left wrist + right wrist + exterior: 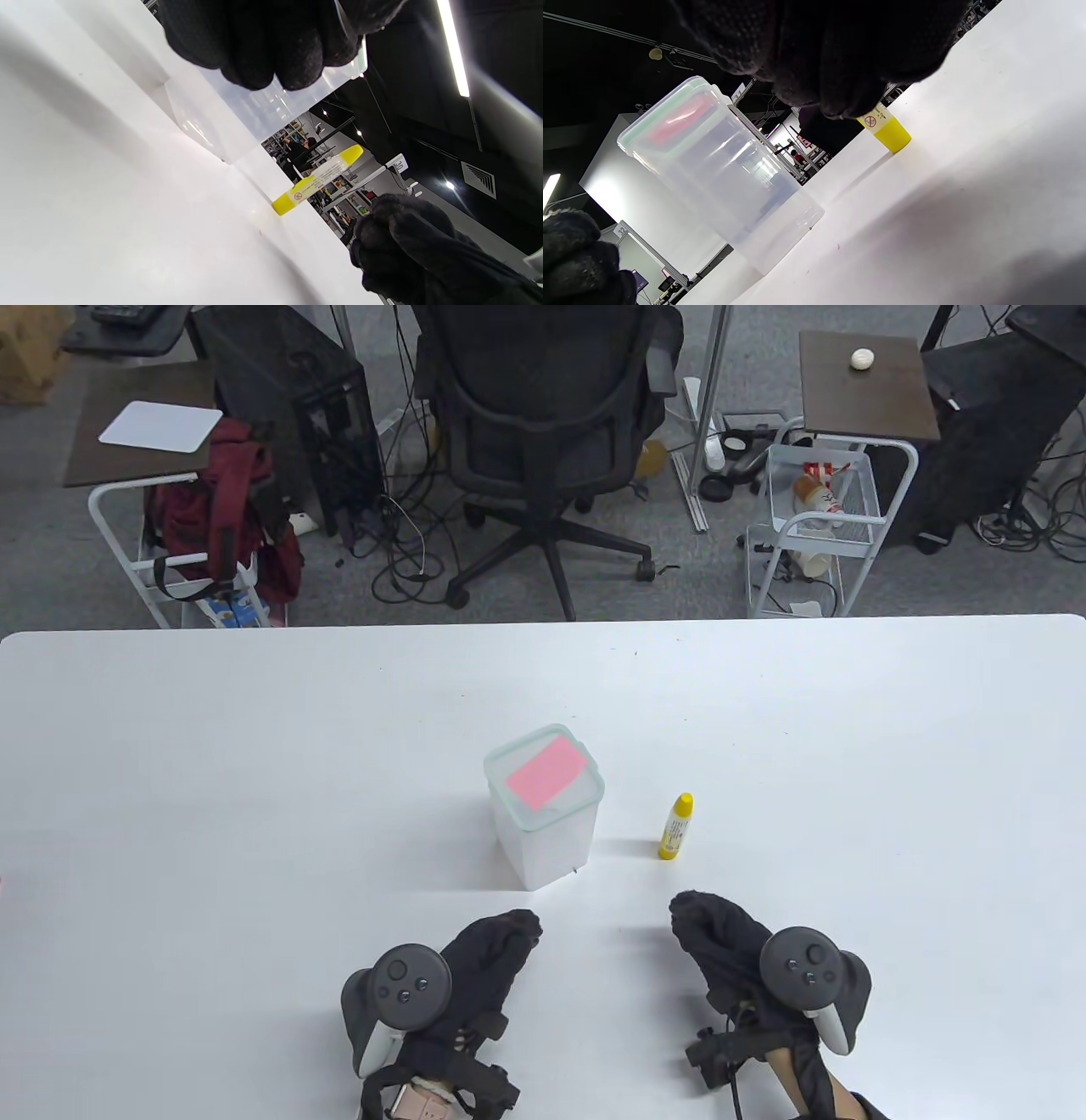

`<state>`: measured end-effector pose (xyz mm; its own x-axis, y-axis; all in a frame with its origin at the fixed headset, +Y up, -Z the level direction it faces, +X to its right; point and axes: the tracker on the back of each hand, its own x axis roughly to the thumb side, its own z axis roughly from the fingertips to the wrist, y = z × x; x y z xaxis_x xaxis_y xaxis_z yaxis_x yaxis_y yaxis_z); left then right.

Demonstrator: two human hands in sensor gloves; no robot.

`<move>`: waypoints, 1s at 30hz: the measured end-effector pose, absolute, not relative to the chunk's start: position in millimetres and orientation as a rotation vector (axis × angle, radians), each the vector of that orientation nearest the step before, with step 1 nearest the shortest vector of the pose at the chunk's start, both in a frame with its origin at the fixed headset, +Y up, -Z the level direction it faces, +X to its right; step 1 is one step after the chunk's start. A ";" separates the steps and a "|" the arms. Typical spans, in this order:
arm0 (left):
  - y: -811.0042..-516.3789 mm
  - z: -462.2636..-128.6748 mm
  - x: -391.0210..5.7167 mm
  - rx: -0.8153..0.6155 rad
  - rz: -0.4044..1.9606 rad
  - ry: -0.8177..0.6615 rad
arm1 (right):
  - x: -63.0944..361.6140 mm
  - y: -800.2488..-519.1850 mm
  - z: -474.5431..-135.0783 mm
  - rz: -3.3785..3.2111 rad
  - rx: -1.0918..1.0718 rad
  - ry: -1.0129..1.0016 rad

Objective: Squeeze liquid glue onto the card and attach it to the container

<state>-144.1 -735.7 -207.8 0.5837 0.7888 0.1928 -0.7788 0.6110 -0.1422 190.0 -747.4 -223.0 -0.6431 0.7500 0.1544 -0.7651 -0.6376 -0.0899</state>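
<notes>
A clear plastic container (547, 823) with a pale green lid stands upright in the middle of the table. A pink card (547, 770) lies flat on its lid. A yellow glue bottle (676, 826) stands to its right. My left hand (501, 937) rests on the table just in front of the container, fingers curled, holding nothing. My right hand (700, 920) rests in front of the glue bottle, fingers curled, empty. The container (254, 110) and bottle (316, 180) show in the left wrist view, and the container (721, 173) and the bottle's base (888, 131) in the right wrist view.
The white table (212, 780) spreads wide on both sides of the objects. Behind its far edge stand an office chair (547, 415), two white side carts (819, 517) and cables on the floor.
</notes>
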 end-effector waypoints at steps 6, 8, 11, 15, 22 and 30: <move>-718.2 -204.4 -147.4 0.049 0.868 -0.269 | 188.5 -732.3 -218.3 2.273 0.144 -0.284; -707.0 -205.2 -150.7 0.111 0.829 -0.271 | 189.8 -723.5 -216.6 2.274 0.154 -0.345; -686.4 -207.7 -158.2 0.194 0.849 -0.249 | 194.4 -709.5 -215.0 2.269 0.166 -0.436; -656.0 -213.7 -168.1 0.301 0.902 -0.189 | 203.7 -690.3 -215.2 2.268 0.130 -0.566; -643.2 -222.8 -178.1 0.447 0.956 -0.059 | 216.6 -671.0 -230.2 2.340 -0.110 -0.736; -687.3 -241.1 -176.0 0.301 0.484 -0.070 | 223.0 -707.9 -262.2 2.825 -0.212 -0.602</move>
<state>-176.0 -687.3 -241.1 0.8837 0.4475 0.1372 -0.4680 0.8419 0.2685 223.0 -707.9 -262.2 -0.9595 0.2669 -0.0901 -0.2070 -0.8848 -0.4174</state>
